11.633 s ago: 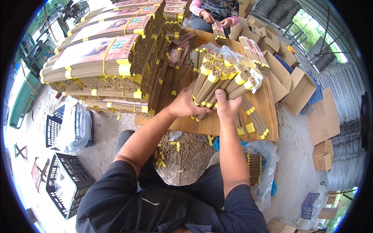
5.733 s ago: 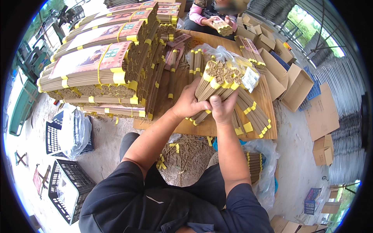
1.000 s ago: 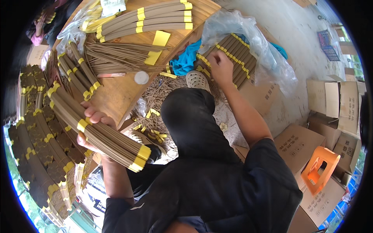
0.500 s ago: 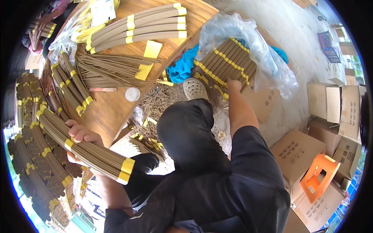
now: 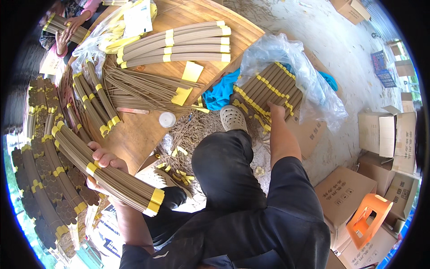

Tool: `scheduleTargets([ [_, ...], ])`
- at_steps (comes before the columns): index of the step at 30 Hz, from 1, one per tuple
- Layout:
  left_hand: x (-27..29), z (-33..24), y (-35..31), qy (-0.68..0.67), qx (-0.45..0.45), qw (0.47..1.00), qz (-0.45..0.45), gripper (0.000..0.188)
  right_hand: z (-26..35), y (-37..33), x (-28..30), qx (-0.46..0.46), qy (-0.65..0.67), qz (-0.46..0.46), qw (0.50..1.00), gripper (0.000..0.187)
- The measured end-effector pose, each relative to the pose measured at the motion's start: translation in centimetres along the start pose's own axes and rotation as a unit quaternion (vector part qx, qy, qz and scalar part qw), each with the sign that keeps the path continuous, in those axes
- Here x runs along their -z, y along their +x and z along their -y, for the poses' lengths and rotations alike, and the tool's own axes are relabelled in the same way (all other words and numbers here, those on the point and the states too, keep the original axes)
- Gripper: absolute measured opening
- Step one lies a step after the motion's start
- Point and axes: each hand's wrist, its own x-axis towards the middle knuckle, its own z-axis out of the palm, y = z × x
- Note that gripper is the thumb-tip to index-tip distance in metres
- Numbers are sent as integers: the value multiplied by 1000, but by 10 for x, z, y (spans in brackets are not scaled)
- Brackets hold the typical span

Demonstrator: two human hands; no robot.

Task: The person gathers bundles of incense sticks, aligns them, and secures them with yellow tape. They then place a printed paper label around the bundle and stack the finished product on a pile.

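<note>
My left hand is wrapped round some bundles of brown incense sticks, bound with yellow paper bands at both ends and the middle. They slant down from upper left toward my lap. My right hand reaches to the near right edge of a stack of banded incense bundles, laid side by side in a clear plastic bag. Its fingers point down against the bundles and are mostly hidden, so their grip does not show.
On the wooden table lie banded bundles, loose sticks, yellow papers and a round white lid. Stacked bundles rise at left. Cartons and an orange stool stand right. Another person's hands hold a bundle.
The whole view has shifted slightly, with the table and stacks now further right and lower. My left hand still holds its bundles; my right hand stays at the bagged stack.
</note>
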Motion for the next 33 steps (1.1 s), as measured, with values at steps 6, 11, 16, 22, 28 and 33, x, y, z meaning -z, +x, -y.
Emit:
scheduleTargets([
  [6,2,-3,1,5,-7,1000,-3,76,34,-15,-7,-77,27,-2,997,51],
  [11,4,-3,4,-1,-6,1000,-5,76,34,-10,-5,-116,153,1,981,46],
  [16,7,-5,5,7,-11,1000,-13,76,41,3,-14,-119,43,-42,991,38],
  [22,2,-11,4,-25,-22,999,-3,78,-7,-23,25,-47,302,59,950,16],
  [28,-16,-20,-13,-29,-69,997,-7,79,-28,-180,82,115,385,261,878,21],
  [33,-45,-17,-16,29,-109,991,-66,74,34,-286,144,251,487,336,766,48],
])
